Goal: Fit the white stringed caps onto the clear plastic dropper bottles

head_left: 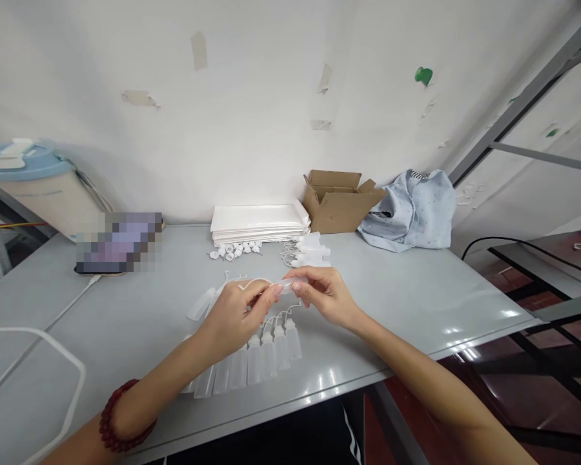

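Note:
A small translucent plastic squeeze bottle [287,283] is held level above the table between my two hands. My left hand [239,314] pinches its left end, where a thin white bent tube [255,280] sticks out. At the other end, the fingers and thumb of my right hand [330,296] close on the bottle's body. Below the hands lies a row of similar bottles [268,354] with curved tubes on their caps. More of them [203,303] lie behind my left hand, which partly hides them.
Small white caps [235,249] and further bottles [312,248] lie before a stack of white trays [259,223]. Behind are an open cardboard box [343,210] and a light blue cloth bag [416,210]. A phone [121,242] with its cable and a blue-lidded container [43,187] stand left.

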`<action>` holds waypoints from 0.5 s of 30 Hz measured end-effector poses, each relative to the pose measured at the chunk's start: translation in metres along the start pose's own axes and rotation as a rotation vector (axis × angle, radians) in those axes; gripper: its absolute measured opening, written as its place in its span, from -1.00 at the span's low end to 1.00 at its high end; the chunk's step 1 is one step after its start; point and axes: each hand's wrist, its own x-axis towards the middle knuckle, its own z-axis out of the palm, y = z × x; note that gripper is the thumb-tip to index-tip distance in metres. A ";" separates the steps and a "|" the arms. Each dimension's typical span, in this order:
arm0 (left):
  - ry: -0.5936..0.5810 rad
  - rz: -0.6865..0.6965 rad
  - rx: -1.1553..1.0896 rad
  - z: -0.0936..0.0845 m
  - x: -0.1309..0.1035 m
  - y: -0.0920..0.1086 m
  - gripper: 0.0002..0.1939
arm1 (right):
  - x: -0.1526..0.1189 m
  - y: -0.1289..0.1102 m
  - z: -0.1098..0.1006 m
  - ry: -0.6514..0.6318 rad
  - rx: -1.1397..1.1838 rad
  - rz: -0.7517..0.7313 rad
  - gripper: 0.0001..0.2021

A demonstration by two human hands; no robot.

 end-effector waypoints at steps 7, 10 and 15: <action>0.063 0.234 0.208 0.002 0.005 -0.009 -0.62 | 0.004 0.003 -0.001 -0.087 0.229 0.235 -0.69; 0.010 0.095 0.218 -0.009 0.012 -0.019 -0.69 | 0.008 0.007 -0.002 0.002 0.029 0.180 -0.69; 0.144 -0.054 0.438 -0.032 0.025 -0.056 -0.69 | 0.018 0.020 -0.019 0.334 -0.336 -0.058 -0.71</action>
